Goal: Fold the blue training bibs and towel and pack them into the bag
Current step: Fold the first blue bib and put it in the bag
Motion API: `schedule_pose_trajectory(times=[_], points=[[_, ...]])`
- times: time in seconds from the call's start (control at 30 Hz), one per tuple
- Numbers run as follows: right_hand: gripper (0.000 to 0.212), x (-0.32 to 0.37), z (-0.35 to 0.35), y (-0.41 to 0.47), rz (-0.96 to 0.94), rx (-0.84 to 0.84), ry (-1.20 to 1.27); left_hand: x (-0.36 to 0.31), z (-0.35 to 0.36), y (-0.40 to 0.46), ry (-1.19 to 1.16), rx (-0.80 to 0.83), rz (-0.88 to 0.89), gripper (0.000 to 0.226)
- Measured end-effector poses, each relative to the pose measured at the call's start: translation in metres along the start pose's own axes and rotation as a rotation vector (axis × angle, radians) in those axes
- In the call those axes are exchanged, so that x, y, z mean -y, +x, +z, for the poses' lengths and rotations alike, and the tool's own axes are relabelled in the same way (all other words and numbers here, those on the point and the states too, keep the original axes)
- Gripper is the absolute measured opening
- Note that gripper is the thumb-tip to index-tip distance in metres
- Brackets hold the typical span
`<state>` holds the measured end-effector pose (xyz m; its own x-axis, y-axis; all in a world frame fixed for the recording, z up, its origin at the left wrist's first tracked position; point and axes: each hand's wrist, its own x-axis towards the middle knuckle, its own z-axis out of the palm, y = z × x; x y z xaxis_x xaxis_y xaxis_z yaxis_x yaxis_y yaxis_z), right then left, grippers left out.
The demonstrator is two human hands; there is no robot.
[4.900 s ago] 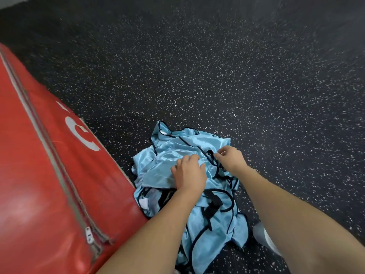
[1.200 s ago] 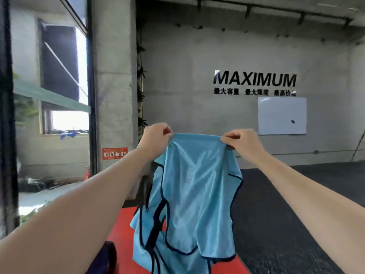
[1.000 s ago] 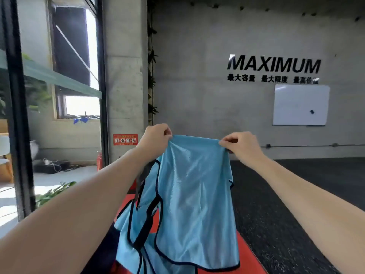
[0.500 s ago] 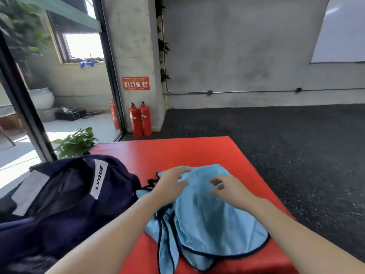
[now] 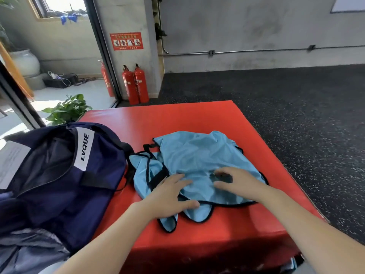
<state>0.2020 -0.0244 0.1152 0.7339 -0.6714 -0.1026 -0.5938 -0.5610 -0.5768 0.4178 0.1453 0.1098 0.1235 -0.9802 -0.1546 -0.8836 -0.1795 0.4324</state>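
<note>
Concrete walls (image 5: 237, 26) enclose a room with dark speckled rubber flooring (image 5: 296, 95); a red padded mat (image 5: 197, 115) occupies the centre foreground and serves as the work surface. Two red fire extinguishers (image 5: 135, 84) stand at the base of a concrete pillar, below a red safety notice (image 5: 126, 41). A potted green plant (image 5: 67, 109) sits at the left, beside the glazed doorway

A light blue training bib (image 5: 197, 155) with black edging lies spread and rumpled on the mat, its lower hem toward the near edge. Part of a second layer of blue fabric shows at its left side, with black straps folded over it

The left hand (image 5: 169, 196) rests flat on the bib's near left portion, fingers extended and slightly spread, gripping nothing. The right hand (image 5: 235, 180) rests on the bib's near right portion, fingers extended and relaxed, also gripping nothing. The hands are apart, with bare blue fabric between them

A navy bag (image 5: 59, 175) lies at the left, overlapping the mat's left edge and just beside the bib. Its opening is unzipped, and a white label reads LVQUE
</note>
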Motion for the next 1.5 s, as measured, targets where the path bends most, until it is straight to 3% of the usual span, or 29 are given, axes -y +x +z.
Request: schedule_pose_trajectory(times=[0.1, 0.23, 0.4, 0.6, 0.83, 0.93, 1.1, 1.37, 1.5], points=[[0.063, -0.003, 0.001, 0.007, -0.009, -0.017, -0.040, 0.003, -0.005, 0.019, 0.007, -0.003, 0.000, 0.101], [0.068, 0.010, 0.001, 0.000, -0.057, -0.001, 0.007, 0.000, -0.010, 0.033, -0.065, -0.197, 0.103, 0.057], [0.053, 0.033, 0.004, -0.011, -0.152, 0.013, -0.044, -0.010, -0.026, 0.035, -0.160, -0.250, 0.138, 0.033], [0.014, 0.047, 0.009, -0.009, -0.231, -0.431, -0.119, -0.022, -0.061, 0.031, -0.239, -0.431, 0.167, 0.015], [0.010, 0.045, -0.031, -0.018, -0.095, -0.579, -0.013, -0.030, -0.087, 0.023, -0.375, -0.637, 0.062, 0.008], [0.010, 0.050, -0.063, -0.023, -0.079, -0.621, -0.055, -0.039, -0.117, 0.023, -0.360, -0.650, 0.073, 0.009], [0.012, 0.079, -0.128, -0.034, -0.050, -0.643, -0.086, -0.054, -0.191, 0.019, -0.221, -0.703, 0.109, 0.017], [0.005, 0.159, -0.230, -0.060, -0.185, -0.719, 0.160, -0.094, -0.302, -0.006, 0.096, -0.825, 0.055, 0.018], [0.004, 0.186, -0.260, -0.069, -0.179, -0.736, 0.002, -0.112, -0.333, -0.028, 0.181, -0.878, -0.038, 0.013]])
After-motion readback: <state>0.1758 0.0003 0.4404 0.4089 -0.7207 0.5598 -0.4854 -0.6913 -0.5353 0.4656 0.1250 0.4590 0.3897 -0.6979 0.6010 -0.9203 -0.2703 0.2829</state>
